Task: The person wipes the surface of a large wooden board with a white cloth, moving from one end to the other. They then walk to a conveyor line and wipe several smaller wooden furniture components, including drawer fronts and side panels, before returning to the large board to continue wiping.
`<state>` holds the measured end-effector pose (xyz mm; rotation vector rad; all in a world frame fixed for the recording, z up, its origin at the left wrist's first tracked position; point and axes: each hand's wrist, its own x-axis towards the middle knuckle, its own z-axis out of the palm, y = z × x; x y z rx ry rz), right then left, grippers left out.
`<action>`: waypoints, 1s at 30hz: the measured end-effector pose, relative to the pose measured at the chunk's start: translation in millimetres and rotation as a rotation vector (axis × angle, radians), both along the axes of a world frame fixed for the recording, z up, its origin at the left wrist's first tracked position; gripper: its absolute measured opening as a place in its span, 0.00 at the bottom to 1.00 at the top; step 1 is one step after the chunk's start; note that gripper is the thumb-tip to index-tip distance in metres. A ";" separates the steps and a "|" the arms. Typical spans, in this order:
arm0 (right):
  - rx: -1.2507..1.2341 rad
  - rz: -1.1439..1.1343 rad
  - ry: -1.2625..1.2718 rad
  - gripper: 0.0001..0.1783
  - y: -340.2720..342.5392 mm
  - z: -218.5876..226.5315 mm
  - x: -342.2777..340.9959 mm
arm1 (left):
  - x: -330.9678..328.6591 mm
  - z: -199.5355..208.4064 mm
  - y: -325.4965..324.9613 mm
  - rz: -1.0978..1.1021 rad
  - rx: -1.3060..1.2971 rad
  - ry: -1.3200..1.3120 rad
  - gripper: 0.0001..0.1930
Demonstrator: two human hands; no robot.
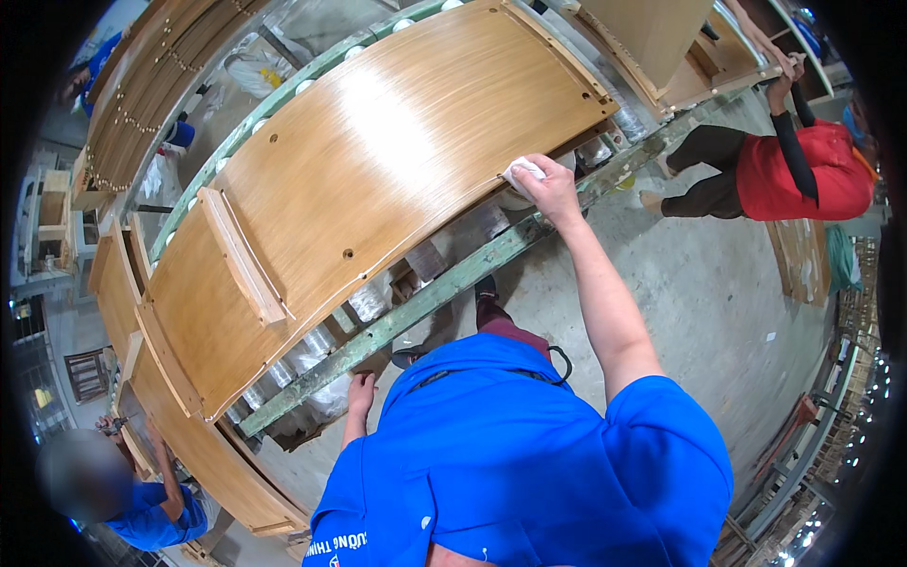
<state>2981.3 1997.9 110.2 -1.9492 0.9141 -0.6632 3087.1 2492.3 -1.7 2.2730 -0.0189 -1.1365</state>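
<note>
A large brown wooden panel [416, 123] with a glossy wood grain lies on a roller conveyor. My right hand [553, 192] is closed around a crumpled white cloth [521, 172] and presses it against the panel's near edge. A thin pale line runs along that edge to the left of the cloth. Two small dark holes show in the panel's face, and a wooden strip [241, 255] stands up across its left part. My left hand [360, 392] hangs low beside my body, near the conveyor's green rail [416, 312]; its fingers are too small and turned away to read.
Wrapped rollers [368, 298] show beneath the panel. Another wooden panel [203, 463] continues at the left, where a person in blue [156, 510] works. At the right, a person in red [803, 170] reaches to a wooden cabinet piece [718, 66]. Grey concrete floor [699, 283] lies behind the rail.
</note>
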 end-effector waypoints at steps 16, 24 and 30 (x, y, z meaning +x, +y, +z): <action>-0.088 -0.327 -0.109 0.17 -137.3 -16.8 -52.7 | -29.2 31.8 -56.2 -0.012 0.017 -0.035 0.13; -0.135 -0.446 -0.094 0.20 -197.0 -19.4 -76.5 | -30.9 40.1 -91.8 -0.074 0.073 -0.093 0.14; -0.114 -0.372 -0.071 0.20 -205.4 -23.5 -79.9 | -31.2 42.6 -108.6 -0.115 0.123 -0.142 0.15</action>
